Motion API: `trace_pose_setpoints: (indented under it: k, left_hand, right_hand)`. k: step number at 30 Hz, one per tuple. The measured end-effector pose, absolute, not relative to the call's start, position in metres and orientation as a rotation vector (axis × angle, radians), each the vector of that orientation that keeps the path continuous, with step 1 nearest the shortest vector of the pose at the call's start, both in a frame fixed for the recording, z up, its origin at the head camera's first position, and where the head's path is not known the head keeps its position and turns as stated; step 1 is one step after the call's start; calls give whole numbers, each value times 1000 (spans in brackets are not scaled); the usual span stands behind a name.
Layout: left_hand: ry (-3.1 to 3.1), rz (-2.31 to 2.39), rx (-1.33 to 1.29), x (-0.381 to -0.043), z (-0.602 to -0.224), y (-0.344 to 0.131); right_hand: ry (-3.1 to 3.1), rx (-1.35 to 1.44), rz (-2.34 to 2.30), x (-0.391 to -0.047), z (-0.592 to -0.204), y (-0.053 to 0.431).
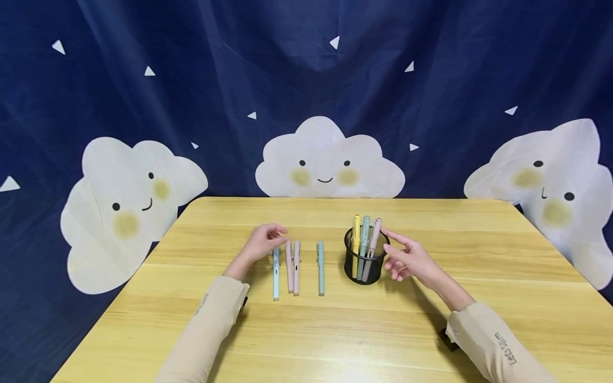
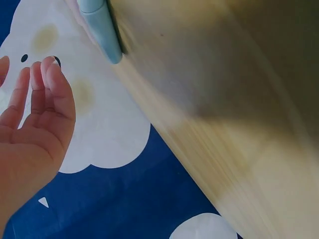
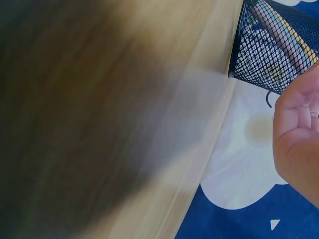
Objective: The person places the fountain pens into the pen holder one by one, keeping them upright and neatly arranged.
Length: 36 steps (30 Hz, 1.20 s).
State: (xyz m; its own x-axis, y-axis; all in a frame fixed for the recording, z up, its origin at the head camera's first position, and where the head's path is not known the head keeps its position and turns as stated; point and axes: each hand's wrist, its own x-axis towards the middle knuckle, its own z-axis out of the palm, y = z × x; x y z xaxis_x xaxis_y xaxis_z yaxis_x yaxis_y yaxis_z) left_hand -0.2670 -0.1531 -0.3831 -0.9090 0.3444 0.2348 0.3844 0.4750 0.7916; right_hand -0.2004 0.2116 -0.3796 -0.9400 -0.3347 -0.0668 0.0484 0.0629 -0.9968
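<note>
A black mesh pen cup stands on the table, holding a yellow pen, a teal pen and a lilac pen. Beside its right wall is my right hand, thumb and index finger at the rim; whether they touch it I cannot tell. My left hand, fingers loosely bent and holding nothing, hovers by the top end of a light blue pen. Two pinkish-lilac pens lie just right of that one. Farther right, a green-teal pen lies apart, roughly parallel.
The wooden table reaches back to a dark blue curtain printed with white clouds and small triangles. Both forearms, in beige sleeves, come in from the front edge.
</note>
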Motion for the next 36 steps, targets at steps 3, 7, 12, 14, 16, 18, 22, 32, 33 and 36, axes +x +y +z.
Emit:
trace_pose_setpoints:
  k: [3, 7, 12, 14, 16, 18, 22, 32, 33, 36]
  left_hand:
    - [-2719, -1397, -570, -261, -377, -153]
    - [-2771, -1393, -492, -260, -377, -156]
    - [-2837, -1378, -402, -258, -378, -161]
    - [-2868, -1361, -364, -258, -378, -163]
    - [-2895, -1357, -320, -258, -379, -165]
    - [-2929, -1370, -279, -258, -379, -166]
    - [-3000, -1419, -184, -257, -378, -167]
    - [-3153, -1541, -42, -256, -377, -169]
    - [-3161, -1575, -19, -256, -378, -168]
    - [-3175, -1658, 27, -255, -378, -168]
  right_hand:
    - [2073, -284, -1943, -200, -380, 211]
    - [2075, -282, -1942, -200, -380, 211]
    - [2076, -285, -1947, -200, -380, 211]
    - [2077, -285, -1948, -200, -380, 211]
    - [2078, -287, -1947, -201, -380, 211]
    - [2077, -290, -1948, -201, -380, 212]
    - [2075, -297, -1951, -201, -381, 212]
    - [2076, -309, -1951, -201, -380, 212]
    - [2076, -310, -1949, -201, -380, 212]
    - [2077, -310, -1946, -201, -380, 212]
